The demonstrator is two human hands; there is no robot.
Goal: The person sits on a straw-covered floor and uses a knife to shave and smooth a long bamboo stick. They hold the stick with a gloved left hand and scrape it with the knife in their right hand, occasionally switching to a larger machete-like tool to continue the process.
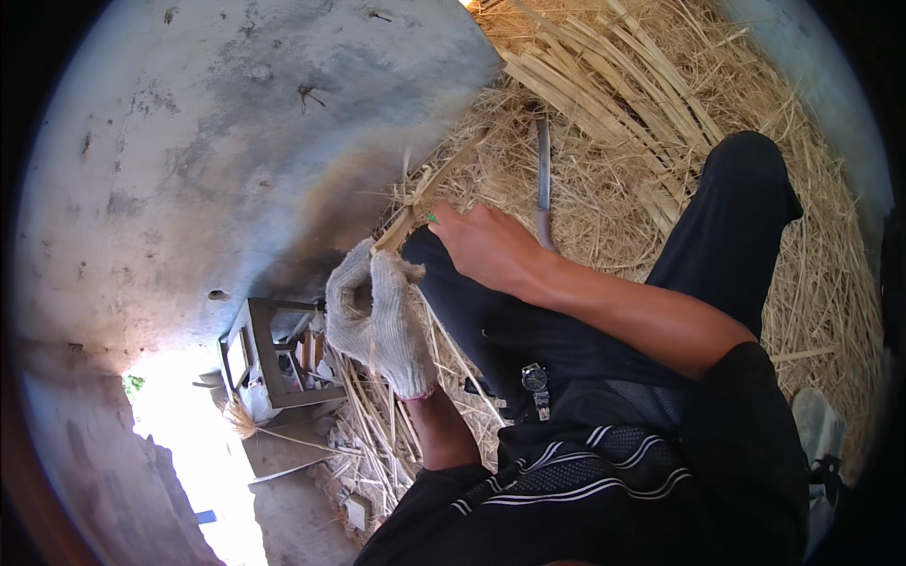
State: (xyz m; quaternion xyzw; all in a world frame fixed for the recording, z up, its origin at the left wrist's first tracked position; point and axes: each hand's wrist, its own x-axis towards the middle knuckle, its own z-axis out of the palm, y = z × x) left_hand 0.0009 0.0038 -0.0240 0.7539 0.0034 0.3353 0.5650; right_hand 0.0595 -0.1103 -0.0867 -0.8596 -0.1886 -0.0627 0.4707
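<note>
My left hand (377,316), in a pale knitted work glove, pinches the lower end of a split bamboo strip (404,223) between thumb and fingers. The strip slants up and away to the right, with thin slivers sticking out near its middle. Close beside it, my bare right hand (486,243) is closed in a fist above my knee. A small green piece shows at its fingers; the rest of what it grips is hidden. Beyond the right hand, a long-bladed knife (544,170) with a brownish handle lies on the shavings.
Long pale bamboo strips (604,90) lie bundled at the far right on a thick bed of shavings (802,264). A stained wall (189,170) rises at left. Near it stands a wooden frame (278,363) holding clutter. A wristwatch (535,379) rests against my dark clothing.
</note>
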